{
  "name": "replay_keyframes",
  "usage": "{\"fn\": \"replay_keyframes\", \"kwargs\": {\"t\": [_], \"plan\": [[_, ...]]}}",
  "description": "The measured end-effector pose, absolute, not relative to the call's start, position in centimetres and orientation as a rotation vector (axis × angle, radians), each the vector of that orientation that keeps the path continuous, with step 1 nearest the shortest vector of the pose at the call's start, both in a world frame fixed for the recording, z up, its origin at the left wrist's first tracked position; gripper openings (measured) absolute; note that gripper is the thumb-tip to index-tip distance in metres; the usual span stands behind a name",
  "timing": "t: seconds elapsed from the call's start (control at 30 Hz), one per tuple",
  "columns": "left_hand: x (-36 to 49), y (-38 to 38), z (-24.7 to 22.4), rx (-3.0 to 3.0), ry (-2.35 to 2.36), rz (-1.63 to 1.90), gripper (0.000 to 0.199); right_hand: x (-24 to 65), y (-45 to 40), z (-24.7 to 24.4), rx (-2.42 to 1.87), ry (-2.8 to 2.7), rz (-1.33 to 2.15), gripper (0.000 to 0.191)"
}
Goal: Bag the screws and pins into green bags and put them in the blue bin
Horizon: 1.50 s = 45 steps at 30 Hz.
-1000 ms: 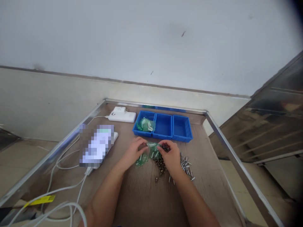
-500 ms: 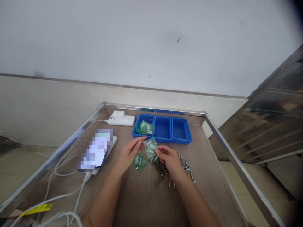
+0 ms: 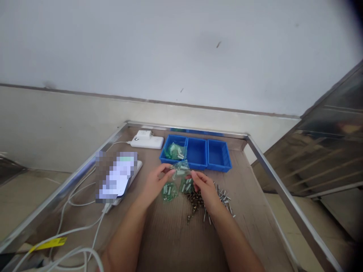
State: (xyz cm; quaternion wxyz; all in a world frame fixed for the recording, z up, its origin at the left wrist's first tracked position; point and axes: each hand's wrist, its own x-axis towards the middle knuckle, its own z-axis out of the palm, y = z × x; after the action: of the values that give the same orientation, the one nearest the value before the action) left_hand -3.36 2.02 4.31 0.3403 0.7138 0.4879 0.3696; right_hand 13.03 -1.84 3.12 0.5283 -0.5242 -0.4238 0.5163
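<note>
Between my two hands a clear greenish plastic bag [image 3: 181, 170] with small metal pieces inside is held up just in front of the left blue bin [image 3: 162, 158]. My left hand [image 3: 159, 181] pinches its left edge, and my right hand [image 3: 203, 185] grips its right edge. Below lie two similar bags on the brown board: one bag [image 3: 169, 191] to the left and another bag [image 3: 186, 186] under the held one. Brass-coloured fittings [image 3: 195, 202] and silver pins [image 3: 225, 198] are heaped beside and partly behind my right hand. More green bags [image 3: 176, 150] sit in the left bin.
The middle blue bin [image 3: 196, 151] and right blue bin [image 3: 218, 153] stand alongside. A phone [image 3: 117, 177] on a white block, a white power bank [image 3: 147, 142] and loose white cables [image 3: 62, 234] occupy the left. A metal rail [image 3: 283, 189] borders the board.
The held bag has tilted from hanging upright to lying flatter between my fingers, uncovering more of the bag beneath it. Both hands keep their hold; the whole view has shifted slightly.
</note>
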Motion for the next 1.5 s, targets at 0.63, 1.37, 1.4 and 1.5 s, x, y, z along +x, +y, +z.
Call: {"fn": "replay_keyframes", "kwargs": {"t": [0.63, 1.37, 1.4, 1.5], "plan": [[-3.1, 1.0, 5.0, 1.654, 0.96, 0.899, 0.026, 13.5, -1.5, 2.2, -1.21, -0.819, 1.355, 0.027], [-2.9, 1.8, 3.8, 1.785, 1.16, 0.943, 0.022, 13.4, -1.9, 2.7, -1.093, -0.898, 1.398, 0.023], [-2.8, 1.8, 3.9, 1.76, 1.155, 0.926, 0.023, 13.3, -1.9, 2.7, -1.111, -0.919, 1.387, 0.023], [-2.7, 1.5, 4.1, 1.708, 1.135, 0.891, 0.024, 13.0, -1.9, 2.7, -1.149, -0.958, 1.358, 0.02]]}}
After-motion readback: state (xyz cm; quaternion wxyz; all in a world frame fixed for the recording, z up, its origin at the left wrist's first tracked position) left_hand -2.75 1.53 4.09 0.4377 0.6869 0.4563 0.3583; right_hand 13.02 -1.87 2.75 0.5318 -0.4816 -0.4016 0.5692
